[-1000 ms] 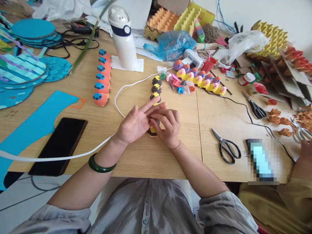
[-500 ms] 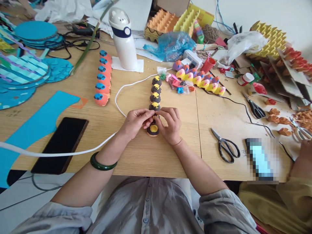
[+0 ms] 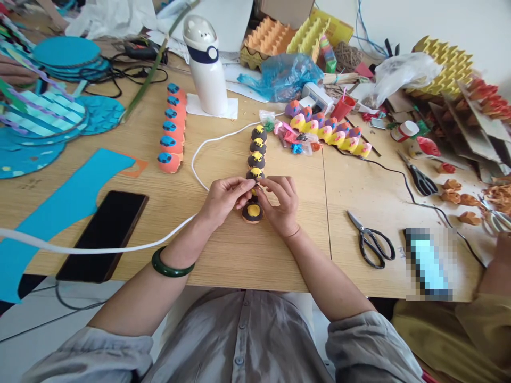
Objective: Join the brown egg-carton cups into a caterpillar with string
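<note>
A strip of egg-carton cups (image 3: 256,159), topped with dark caps and yellow patches, stands on the table in front of me. Over its near part, my left hand (image 3: 227,198) is closed, thumb and index finger pinched together. My right hand (image 3: 281,203) meets it there, its thumb and fingers bent into a pinch. Whatever lies between the fingertips is too small to make out, perhaps a dark bit. The nearest cup (image 3: 253,211), with a plain yellow disc on its dark cap, shows just below the fingers. The cup behind it is mostly hidden.
An orange strip with blue tops (image 3: 171,130) stands left, near a white bottle (image 3: 208,80). A white cable (image 3: 159,242) crosses over a black phone (image 3: 102,234). Scissors (image 3: 371,242) lie right. Yellow and purple strips (image 3: 331,130) stand behind. Another person's arm (image 3: 497,266) is at far right.
The whole view has shifted slightly to the right. Both hands keep their pinched pose over the dark strip, with only small finger movement.
</note>
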`<state>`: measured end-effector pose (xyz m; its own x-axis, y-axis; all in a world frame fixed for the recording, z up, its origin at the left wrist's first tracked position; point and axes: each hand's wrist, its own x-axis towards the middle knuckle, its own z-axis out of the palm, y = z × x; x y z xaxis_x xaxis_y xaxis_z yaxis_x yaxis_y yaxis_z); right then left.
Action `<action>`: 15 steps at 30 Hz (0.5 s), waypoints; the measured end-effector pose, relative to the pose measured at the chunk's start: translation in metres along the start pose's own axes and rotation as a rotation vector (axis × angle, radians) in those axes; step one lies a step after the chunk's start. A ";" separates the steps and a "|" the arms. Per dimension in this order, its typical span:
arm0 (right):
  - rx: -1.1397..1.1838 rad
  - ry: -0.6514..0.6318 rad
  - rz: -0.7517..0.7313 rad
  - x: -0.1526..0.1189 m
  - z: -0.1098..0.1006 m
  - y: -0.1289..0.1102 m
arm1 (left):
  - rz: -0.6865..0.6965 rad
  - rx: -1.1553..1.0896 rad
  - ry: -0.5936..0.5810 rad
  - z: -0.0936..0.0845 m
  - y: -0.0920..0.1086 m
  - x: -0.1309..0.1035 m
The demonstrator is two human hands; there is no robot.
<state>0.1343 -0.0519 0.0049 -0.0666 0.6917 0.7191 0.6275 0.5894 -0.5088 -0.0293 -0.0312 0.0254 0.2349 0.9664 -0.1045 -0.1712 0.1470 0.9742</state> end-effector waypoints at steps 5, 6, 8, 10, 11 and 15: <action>0.026 0.021 -0.033 0.002 -0.001 0.000 | 0.045 0.065 0.017 0.002 0.001 -0.001; 0.022 0.030 -0.045 0.002 -0.001 0.000 | 0.053 0.056 0.010 0.002 0.001 -0.001; 0.013 0.048 -0.071 0.002 -0.001 0.000 | 0.061 0.039 0.000 0.002 0.002 -0.001; 0.013 0.059 -0.084 0.002 0.000 0.001 | 0.059 0.040 0.001 0.002 0.002 -0.002; 0.020 0.058 -0.078 0.001 0.000 0.001 | 0.059 0.046 0.012 0.002 0.003 -0.001; 0.049 0.017 -0.010 0.000 0.002 0.001 | 0.074 0.095 0.059 0.002 0.003 -0.001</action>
<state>0.1338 -0.0506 0.0036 -0.0597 0.6788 0.7319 0.5884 0.6162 -0.5235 -0.0279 -0.0326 0.0287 0.1674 0.9850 -0.0406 -0.0939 0.0569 0.9940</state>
